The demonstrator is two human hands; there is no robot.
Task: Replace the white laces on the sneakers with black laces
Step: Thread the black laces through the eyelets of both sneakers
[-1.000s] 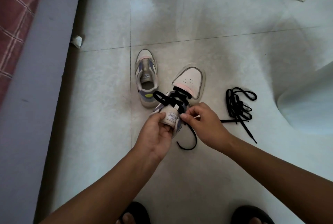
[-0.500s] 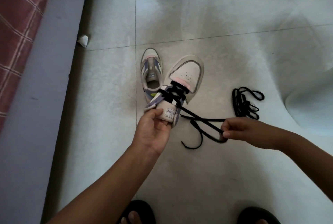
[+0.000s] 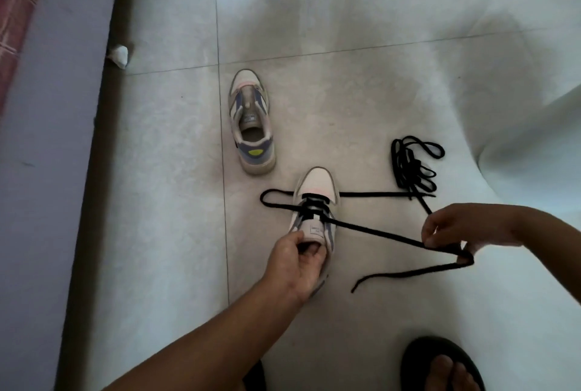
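Head view is showing the task roughly half done, judging by how things are lying. The near sneaker (image 3: 315, 211) is already carrying a black lace (image 3: 377, 233) through its lower eyelets, with the upper ones apparently still waiting. The far sneaker (image 3: 251, 122) is standing on the floor (image 3: 361, 92) with no lace at all, and a spare black lace (image 3: 415, 167) is lying bundled well apart to its right. No white laces are showing.

The left hand (image 3: 294, 265) is gripping the near sneaker at its collar, fingers curled inside the opening. The right hand (image 3: 452, 228) is pinching the lace's right run and holding it taut, the free end trailing down to the floor; the other end is looping out to the sneaker's left.

Both sneakers are pointing toe-away from the person, long axes running near to far across the tiles, the near one tilting slightly right.
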